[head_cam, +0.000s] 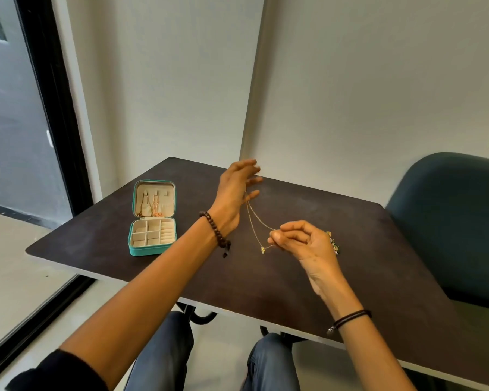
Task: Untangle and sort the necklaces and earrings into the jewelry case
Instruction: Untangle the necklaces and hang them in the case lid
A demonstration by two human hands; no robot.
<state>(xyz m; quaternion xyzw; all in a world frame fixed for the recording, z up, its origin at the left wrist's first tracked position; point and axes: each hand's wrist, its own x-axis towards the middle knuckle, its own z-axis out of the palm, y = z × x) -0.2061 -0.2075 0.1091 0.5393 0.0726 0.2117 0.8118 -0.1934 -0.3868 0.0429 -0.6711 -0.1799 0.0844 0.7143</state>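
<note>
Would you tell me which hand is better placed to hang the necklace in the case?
Left: the necklace hangs from the left hand, nearer the case; the right hand pinches it lower, farther away.

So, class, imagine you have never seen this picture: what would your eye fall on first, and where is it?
A thin gold necklace is strung in mid-air over the dark table, from the raised left hand down to the right hand, which pinches it near its pendant. Next comes the open teal jewelry case on the table's left side, with chains hanging in its lid.
</note>
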